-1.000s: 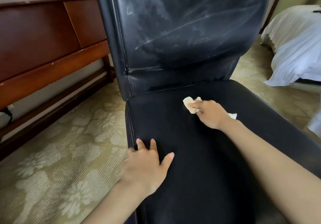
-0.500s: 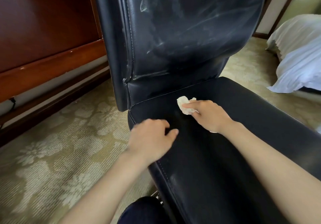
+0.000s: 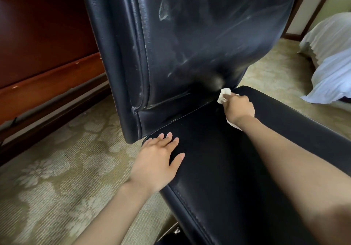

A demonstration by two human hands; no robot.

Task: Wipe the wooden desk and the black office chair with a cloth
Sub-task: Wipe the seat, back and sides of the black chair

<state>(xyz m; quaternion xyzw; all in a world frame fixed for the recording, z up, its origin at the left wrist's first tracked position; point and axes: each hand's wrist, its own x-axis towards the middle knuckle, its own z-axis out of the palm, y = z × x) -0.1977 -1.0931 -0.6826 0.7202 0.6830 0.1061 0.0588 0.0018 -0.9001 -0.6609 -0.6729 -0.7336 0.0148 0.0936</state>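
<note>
On the left edge of the seat (image 3: 218, 168), nearest the viewer, the left hand (image 3: 155, 161) lies flat. Its fingers (image 3: 165, 141) are straight, slightly spread and grasp nothing. It looks to be bracing the black office chair (image 3: 117, 64) against the push of the wiping.

Further in, the right hand (image 3: 238, 108) reaches to the crease where the seat meets the backrest (image 3: 199, 35). Its fingers are clenched round a crumpled pale cloth (image 3: 225, 93). One wad of the cloth pokes out ahead of the knuckles and touches the fold, and a tail shows under the wrist.

The step in hand, then, is the chair, and within it the seam at the back of the seat. Above it the backrest carries pale streaks and smears across the leather, so I judge that panel needs more passes.

The next move probably calls for drawing the cloth along the crease toward the left corner, pressed firmly into the fold so it does not skate over it. Overlapping strokes up the backrest would follow. The left hand would have to lift for its own patch of seat to be wiped.

Beyond the chair, on the left, stands the wooden desk (image 3: 38, 26), well apart from both hands. Only its side panel and lower rail show, so whether it has been wiped cannot be told. Patterned carpet (image 3: 57, 168) lies below it, and a bed (image 3: 332, 64) with white linen sits far right.
</note>
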